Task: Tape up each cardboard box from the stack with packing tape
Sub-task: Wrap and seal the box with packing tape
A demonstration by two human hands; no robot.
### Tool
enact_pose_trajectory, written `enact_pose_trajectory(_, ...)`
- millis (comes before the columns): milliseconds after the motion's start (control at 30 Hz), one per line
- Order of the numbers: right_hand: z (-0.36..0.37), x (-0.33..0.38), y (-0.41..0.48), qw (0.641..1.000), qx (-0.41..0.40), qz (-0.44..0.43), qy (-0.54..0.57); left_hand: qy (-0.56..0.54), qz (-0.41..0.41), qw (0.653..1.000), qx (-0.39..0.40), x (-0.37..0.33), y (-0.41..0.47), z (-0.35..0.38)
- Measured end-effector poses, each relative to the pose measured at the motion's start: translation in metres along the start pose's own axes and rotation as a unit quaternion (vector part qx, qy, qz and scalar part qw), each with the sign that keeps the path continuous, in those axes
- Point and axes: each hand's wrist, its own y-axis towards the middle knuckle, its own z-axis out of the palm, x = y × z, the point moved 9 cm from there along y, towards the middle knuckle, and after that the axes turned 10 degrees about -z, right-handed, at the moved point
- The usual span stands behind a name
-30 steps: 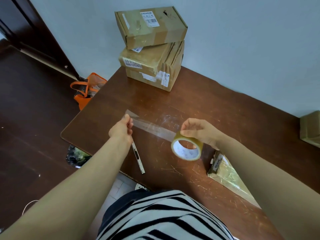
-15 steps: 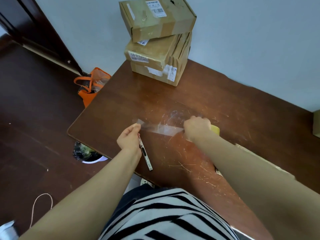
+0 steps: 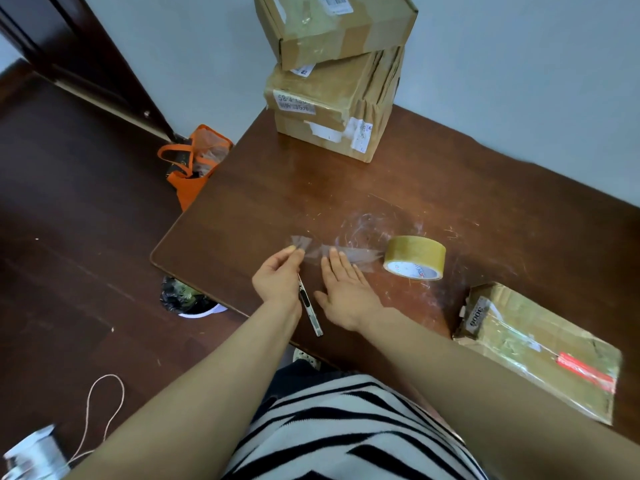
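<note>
Since releasing the tape roll [image 3: 415,255], the right hand [image 3: 346,291] presses flat fingers [image 3: 341,260] on the strip [image 3: 362,255] left of the roll; the left hand [image 3: 277,279] pinches the strip's end.

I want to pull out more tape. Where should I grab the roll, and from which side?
I'd pinch the tape roll across its two flat faces, coming from above with the right hand: it stands on edge, outer band up, and the strip leaves its left side.

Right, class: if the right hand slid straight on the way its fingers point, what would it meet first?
The pulled-out tape strip; fingertips of the right hand lie at its near edge, though contact is unclear.
</note>
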Motion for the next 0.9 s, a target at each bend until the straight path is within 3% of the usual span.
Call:
enact_pose_trajectory(67, -0.022, 0.013, -0.014, 0.991, -0.134, -0.028, 0.002, 0.014, 0.010, 1.000, 0.000, -0.004, 0.001, 0.000)
enact_pose_trajectory(100, -0.028, 0.020, -0.020, 0.986, -0.163, -0.033, 0.008, 0.024, 0.021, 1.000, 0.001, -0.008, 0.001, 0.000)
enact_pose_trajectory(233, -0.001, 0.033, -0.016, 0.997, -0.049, 0.030, 0.054, 0.091, 0.082, 0.992, -0.003, -0.018, 0.000, -0.003)
enact_pose_trajectory(367, 0.001, 0.036, -0.007, 0.998, -0.045, 0.044, 0.026, 0.171, 0.118, 0.978, -0.001, -0.024, -0.005, -0.002)
enact_pose_trajectory(533, 0.021, 0.005, -0.037, 0.985, 0.047, 0.117, 0.120, 0.189, 0.138, 0.972, -0.012, -0.027, -0.005, -0.003)
enact_pose_trajectory(633, 0.033, -0.017, -0.059, 0.943, 0.056, 0.168, 0.281, 0.160, 0.126, 0.979, -0.031, -0.024, 0.001, -0.004)
enact_pose_trajectory(767, 0.029, -0.031, -0.069, 0.846, -0.055, 0.230, 0.478, 0.120, 0.102, 0.986, -0.046, -0.018, 0.005, -0.006)
enact_pose_trajectory(833, 0.023, -0.022, -0.060, 0.808, -0.078, 0.224, 0.539, 0.112, 0.093, 0.988, -0.047, -0.016, 0.006, -0.005)
enact_pose_trajectory(900, 0.016, -0.018, -0.048, 0.793, -0.105, 0.223, 0.556, 0.109, 0.093, 0.989, -0.043, -0.015, 0.005, -0.002)
